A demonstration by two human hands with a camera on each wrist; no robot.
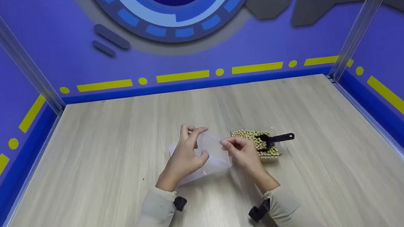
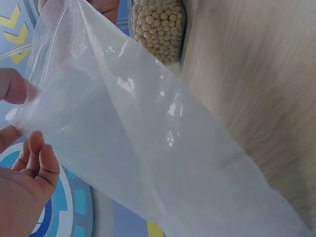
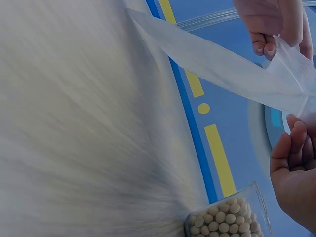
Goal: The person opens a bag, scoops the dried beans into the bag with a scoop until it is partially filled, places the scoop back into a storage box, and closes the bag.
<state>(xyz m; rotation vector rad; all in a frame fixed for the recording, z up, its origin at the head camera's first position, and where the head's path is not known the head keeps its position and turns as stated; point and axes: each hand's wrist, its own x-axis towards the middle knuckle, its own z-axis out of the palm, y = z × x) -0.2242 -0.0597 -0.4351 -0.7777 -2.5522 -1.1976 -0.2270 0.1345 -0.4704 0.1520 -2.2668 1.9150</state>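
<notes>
A translucent zip-lock bag (image 2: 128,123) stretches between both hands, its zip edge upward and its body slanting down toward the table. My left hand (image 1: 186,155) holds the bag's left corner, thumb and forefinger curved apart at the mouth; the other fingers are curled. At the opposite end of the zip edge, my right hand (image 1: 244,154) pinches the bag between thumb and forefinger. Just beyond the right hand is a clear box (image 3: 264,210) full of round, pale-yellow beans (image 1: 244,135). A black scoop (image 1: 281,138) is stuck into them, handle pointing right.
The wood-grain table (image 1: 106,139) is bounded by blue panels (image 1: 188,63) at the back and sides, with metal posts (image 1: 362,19) at the corners. Dark wrist cameras (image 1: 260,211) sit on both sleeves.
</notes>
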